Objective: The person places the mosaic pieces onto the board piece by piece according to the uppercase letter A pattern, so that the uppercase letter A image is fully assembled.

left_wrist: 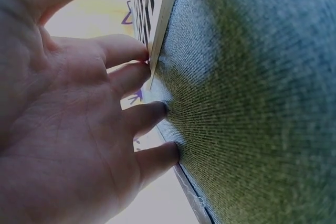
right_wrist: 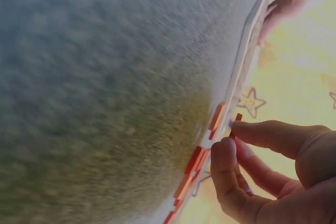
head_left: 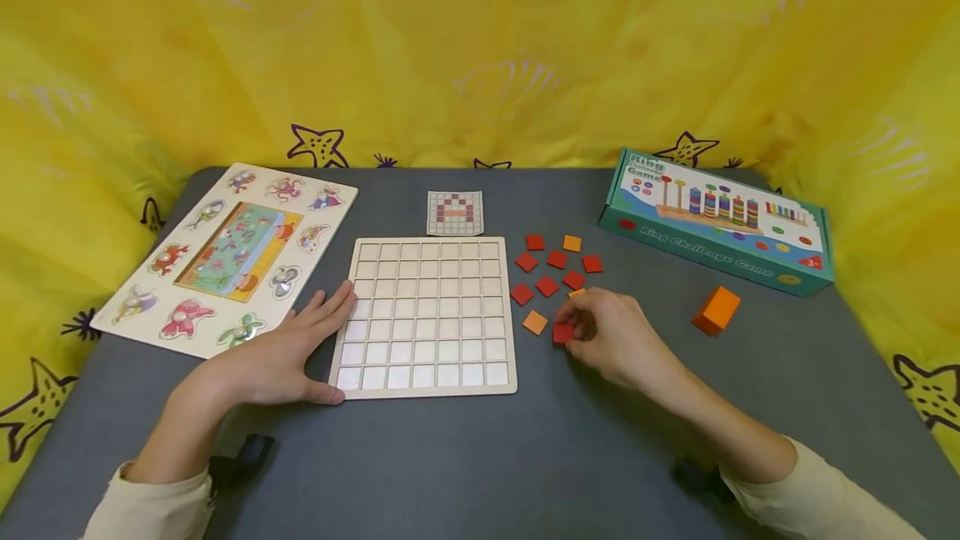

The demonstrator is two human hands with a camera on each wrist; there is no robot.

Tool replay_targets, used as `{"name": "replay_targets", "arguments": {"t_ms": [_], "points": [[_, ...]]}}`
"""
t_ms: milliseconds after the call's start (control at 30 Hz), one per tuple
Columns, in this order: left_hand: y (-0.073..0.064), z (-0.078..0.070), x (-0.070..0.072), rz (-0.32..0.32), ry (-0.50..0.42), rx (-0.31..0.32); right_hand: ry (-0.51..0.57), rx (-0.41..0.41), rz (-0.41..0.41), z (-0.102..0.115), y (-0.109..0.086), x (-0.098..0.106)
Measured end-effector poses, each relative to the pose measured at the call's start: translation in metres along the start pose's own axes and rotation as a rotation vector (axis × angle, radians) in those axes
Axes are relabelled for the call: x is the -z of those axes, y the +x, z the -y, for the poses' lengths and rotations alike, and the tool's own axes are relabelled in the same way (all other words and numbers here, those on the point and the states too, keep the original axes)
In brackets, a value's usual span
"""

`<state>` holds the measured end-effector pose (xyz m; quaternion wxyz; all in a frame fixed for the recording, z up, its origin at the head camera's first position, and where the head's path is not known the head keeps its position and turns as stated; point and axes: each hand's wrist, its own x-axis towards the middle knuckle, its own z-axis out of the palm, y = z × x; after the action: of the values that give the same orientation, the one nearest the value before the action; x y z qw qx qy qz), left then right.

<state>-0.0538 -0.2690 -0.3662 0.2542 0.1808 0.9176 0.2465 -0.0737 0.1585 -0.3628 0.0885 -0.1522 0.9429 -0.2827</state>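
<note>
A wooden grid board (head_left: 423, 317) with bare square cells lies in the middle of the table. My left hand (head_left: 288, 357) is at its left edge, fingers straight and spread, thumb at the lower left corner. In the left wrist view two fingertips (left_wrist: 137, 53) meet the board's side. My right hand (head_left: 618, 340) pinches a red square tile (head_left: 563, 333) between thumb and finger, right of the board. The right wrist view shows this tile edge-on, raised off the cloth. Around it lie several red tiles (head_left: 547, 286) and a few orange tiles (head_left: 535, 322).
A pattern card (head_left: 455, 213) lies behind the board. To the left is a sea-animal knob puzzle (head_left: 225, 261). A green Ring Challenge Game box (head_left: 716, 219) stands at the back right, with an orange block (head_left: 716, 311) in front of it. Yellow cloth (head_left: 480, 57) hangs behind.
</note>
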Motion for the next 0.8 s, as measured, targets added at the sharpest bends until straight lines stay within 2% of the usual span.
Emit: {"name": "replay_targets", "arguments": {"t_ms": [567, 800], "points": [[0.003, -0.002, 0.000, 0.016, 0.006, 0.009, 0.085, -0.006, 0.021, 0.023, 0.039, 0.002], [0.004, -0.003, 0.001, 0.026, -0.005, 0.015, 0.155, -0.017, 0.065, 0.032, 0.060, -0.001]]}}
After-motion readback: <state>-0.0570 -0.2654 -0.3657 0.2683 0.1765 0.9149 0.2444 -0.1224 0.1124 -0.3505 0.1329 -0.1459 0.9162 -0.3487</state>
